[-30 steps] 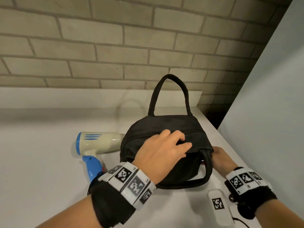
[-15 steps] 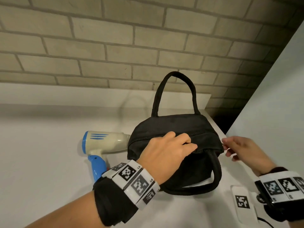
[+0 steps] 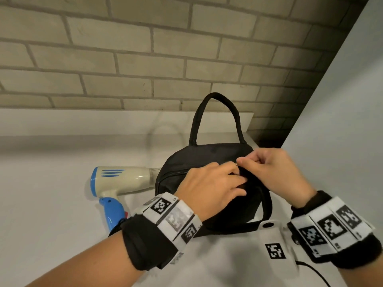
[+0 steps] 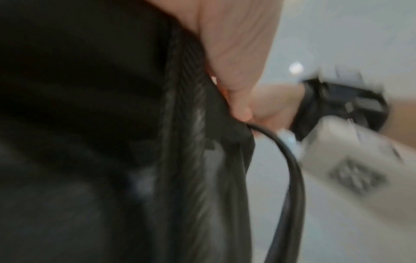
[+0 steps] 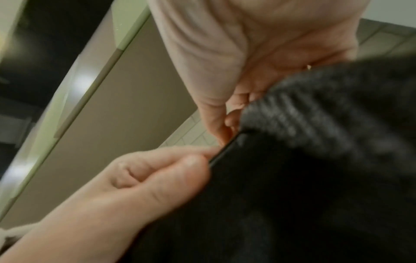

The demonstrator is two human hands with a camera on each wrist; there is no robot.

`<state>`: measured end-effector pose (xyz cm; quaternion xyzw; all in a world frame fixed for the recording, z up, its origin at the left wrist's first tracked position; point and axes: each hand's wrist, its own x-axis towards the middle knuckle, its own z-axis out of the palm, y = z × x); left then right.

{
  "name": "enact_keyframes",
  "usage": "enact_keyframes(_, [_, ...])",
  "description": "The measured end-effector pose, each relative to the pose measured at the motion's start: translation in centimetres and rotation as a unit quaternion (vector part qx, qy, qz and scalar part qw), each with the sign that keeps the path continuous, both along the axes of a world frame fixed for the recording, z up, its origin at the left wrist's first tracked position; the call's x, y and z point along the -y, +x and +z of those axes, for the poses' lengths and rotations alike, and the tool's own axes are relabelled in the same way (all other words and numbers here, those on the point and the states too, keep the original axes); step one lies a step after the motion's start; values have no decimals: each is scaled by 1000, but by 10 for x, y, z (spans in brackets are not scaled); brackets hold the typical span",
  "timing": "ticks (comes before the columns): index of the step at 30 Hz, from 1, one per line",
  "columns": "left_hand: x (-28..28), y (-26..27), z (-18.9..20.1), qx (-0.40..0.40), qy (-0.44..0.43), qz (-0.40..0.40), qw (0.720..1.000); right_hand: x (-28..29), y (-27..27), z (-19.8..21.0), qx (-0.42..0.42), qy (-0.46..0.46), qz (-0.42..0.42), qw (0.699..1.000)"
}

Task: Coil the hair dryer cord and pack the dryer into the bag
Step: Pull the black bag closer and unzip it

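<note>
A black zip bag [image 3: 207, 158] stands on the white counter [image 3: 51, 214], its far handle [image 3: 215, 96] upright and its near handle [image 3: 267, 204] drooping forward. My left hand [image 3: 211, 187] lies over the bag's top and pinches the fabric [image 5: 292, 178] beside the zip. My right hand [image 3: 275, 168] pinches the small metal zip pull [image 3: 236, 163] at the top right of the bag. The cream and blue hair dryer [image 3: 124, 179] lies on the counter left of the bag, nozzle against it. Its cord is hidden behind my left wrist.
A white tagged box [image 3: 275, 247] with a black cable [image 3: 315, 272] lies at the front right, under my right wrist. A brick wall [image 3: 145, 59] and a ledge close the back. A grey panel [image 3: 342, 121] bounds the right side.
My right hand rose from the bag's right end to the top and took hold of the zip pull. The left hand stayed on the bag's top. The dryer has not moved.
</note>
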<state>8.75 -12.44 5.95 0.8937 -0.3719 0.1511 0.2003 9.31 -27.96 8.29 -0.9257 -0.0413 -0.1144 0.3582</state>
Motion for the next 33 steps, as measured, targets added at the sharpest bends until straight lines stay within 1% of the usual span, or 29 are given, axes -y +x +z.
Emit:
enact_keyframes(1, [-1,1,5,-60,-37,18,997,2,1,-1,-6,39,-6,999])
enact_keyframes(2, [-2,4,8,-104,-84,36,990,3,1,-2,-13,75,-9,997])
enact_keyframes(3, [-3,8,11,-122,-117,51,984,4,1,-3,-18,105,-11,994])
enact_keyframes(4, [-2,12,14,-126,-126,67,982,4,2,-4,-17,126,-13,992])
enact_keyframes(6, [4,21,18,-111,-95,84,986,2,2,-5,2,142,-15,990])
enact_keyframes(8, [11,25,20,-110,-63,71,989,-2,1,-5,26,133,-7,991])
enact_keyframes(11, [11,30,24,-128,-73,35,988,0,-5,-8,44,111,31,992])
enact_keyframes(12, [9,32,24,-129,-81,26,988,4,-8,-9,45,90,57,993])
enact_keyframes(14, [5,35,24,-128,-96,15,987,17,-12,-11,23,7,122,992])
enact_keyframes(16, [5,37,25,-143,-117,6,983,26,-15,-16,-4,-88,152,984])
enact_keyframes(18, [6,38,27,-181,-143,2,973,30,-14,-23,36,-163,126,978])
enact_keyframes(20, [6,41,28,-208,-154,2,966,25,-14,-23,80,-187,85,975])
enact_keyframes(21, [4,43,28,-209,-152,3,966,22,-15,-22,85,-195,75,974])
enact_keyframes(25, [-24,46,25,-178,-155,0,972,20,-16,-18,85,-257,65,961])
enact_keyframes(27, [-47,44,20,-135,-139,-6,981,23,-15,-18,85,-272,63,957])
enact_keyframes(30, [-93,38,4,-22,-102,-15,994,26,-13,-18,63,-264,68,960])
enact_keyframes(31, [-107,35,-2,4,-83,-9,997,27,-14,-17,57,-258,74,962])
enact_keyframes(33, [-132,26,-20,14,-56,-1,998,29,-15,-15,48,-253,91,962])
